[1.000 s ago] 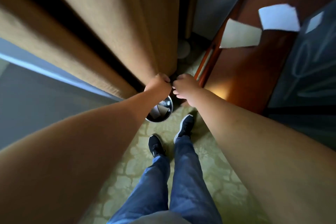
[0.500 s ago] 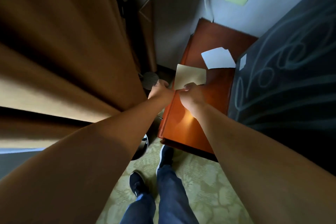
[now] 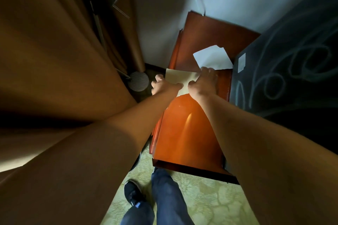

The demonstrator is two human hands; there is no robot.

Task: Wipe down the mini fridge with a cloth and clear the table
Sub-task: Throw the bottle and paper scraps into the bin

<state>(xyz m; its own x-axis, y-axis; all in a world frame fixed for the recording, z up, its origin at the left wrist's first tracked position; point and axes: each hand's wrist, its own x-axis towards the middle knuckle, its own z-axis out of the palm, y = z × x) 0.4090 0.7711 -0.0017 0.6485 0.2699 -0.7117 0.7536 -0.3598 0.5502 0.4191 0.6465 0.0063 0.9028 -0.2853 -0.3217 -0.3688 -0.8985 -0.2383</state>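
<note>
Both arms reach forward over a glossy orange-brown table (image 3: 184, 133). A beige card (image 3: 178, 78) lies on the table's left edge, partly overhanging it, at about 12 o'clock from the person's feet. The left hand (image 3: 161, 86) sits at the card's 9 o'clock side, fingers curled at its left edge and thumb pointing along its near edge; it looks to be gripping the card, though blur hides the contact. The right hand (image 3: 204, 83) lies on the card's right part, at 3 o'clock, fingers spread fairly wide and pressed flat, fingertips reaching the near corner of a white paper (image 3: 213, 58). That paper lies on the table at 1 o'clock from the card, just beside a dark patterned surface (image 3: 292, 64) that borders the table on its right and carries a small white label (image 3: 241, 62). A brown curtain (image 3: 54, 51) fills the left. A round ribbed object (image 3: 139, 81) sits on the floor at 9 o'clock from the left hand. Below are jeans (image 3: 166, 192), a black shoe (image 3: 132, 193) and pale patterned carpet (image 3: 210, 199).
</note>
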